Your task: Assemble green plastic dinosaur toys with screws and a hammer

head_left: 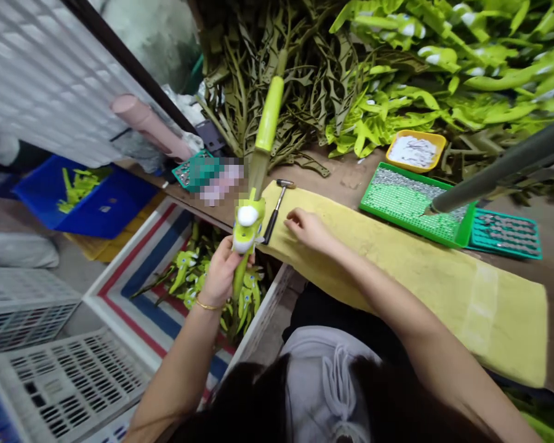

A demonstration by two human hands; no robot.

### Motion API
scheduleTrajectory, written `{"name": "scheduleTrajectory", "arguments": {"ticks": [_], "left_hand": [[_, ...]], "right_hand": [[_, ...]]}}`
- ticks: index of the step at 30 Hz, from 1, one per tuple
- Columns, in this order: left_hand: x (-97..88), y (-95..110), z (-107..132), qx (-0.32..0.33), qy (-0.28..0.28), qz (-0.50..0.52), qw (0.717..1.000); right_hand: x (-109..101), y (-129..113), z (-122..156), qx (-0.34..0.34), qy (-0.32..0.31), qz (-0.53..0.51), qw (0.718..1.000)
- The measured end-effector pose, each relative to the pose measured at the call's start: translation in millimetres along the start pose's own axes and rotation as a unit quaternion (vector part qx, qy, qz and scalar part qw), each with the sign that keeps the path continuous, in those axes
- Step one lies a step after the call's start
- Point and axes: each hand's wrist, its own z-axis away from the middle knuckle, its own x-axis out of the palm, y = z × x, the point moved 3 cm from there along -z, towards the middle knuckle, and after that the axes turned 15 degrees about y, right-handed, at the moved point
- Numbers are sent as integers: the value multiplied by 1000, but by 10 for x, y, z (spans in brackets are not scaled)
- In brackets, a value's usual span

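My left hand (219, 274), with a thin bracelet at the wrist, is closed around a lime-green plastic toy (242, 237) with rounded white parts on its head. Its long green and olive shaft (268, 120) points away over the bench. Over the yellow mat (397, 264), my right hand (309, 229) hovers with fingers loosely curled and a gap by the thumb; I see nothing in it. Just left of that hand lies a small hammer (277, 209) with a black grip, at the mat's end.
Olive parts (305, 92) and lime-green parts (397, 104) pile up at the back. A green tray (464, 227) of small metal pieces, a teal tray (508, 234) and a yellow dish (415, 151) stand right, under a grey pole (503, 163). Below left, a striped bin (138, 289) holds toys.
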Motion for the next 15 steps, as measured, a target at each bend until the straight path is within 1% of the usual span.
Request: {"name": "scheduleTrajectory", "arguments": {"ticks": [1,3,4,6,8,11,13,15], "left_hand": [[-109,2,18,-3,22,-1,1000],[-263,-3,74,-10,47,2,999],[-311,-11,106,-12,51,4,999],[-371,-35,162,-14,54,3,998],[-403,-67,196,-10,58,1,998],[-410,-116,215,-2,57,-2,998],[-396,-146,222,-1,54,-5,999],[-385,-175,231,-4,53,-8,999]], "right_hand": [[197,-56,-92,-26,-31,66,997],[521,-170,-226,-46,-70,143,986],[633,-217,-266,-40,-74,160,984],[756,-274,-296,-17,-58,169,984],[775,-273,-277,2,-37,174,984],[695,-207,-237,25,-9,171,985],[607,-155,-240,56,19,124,991],[497,-102,-258,106,59,33,992]]}}
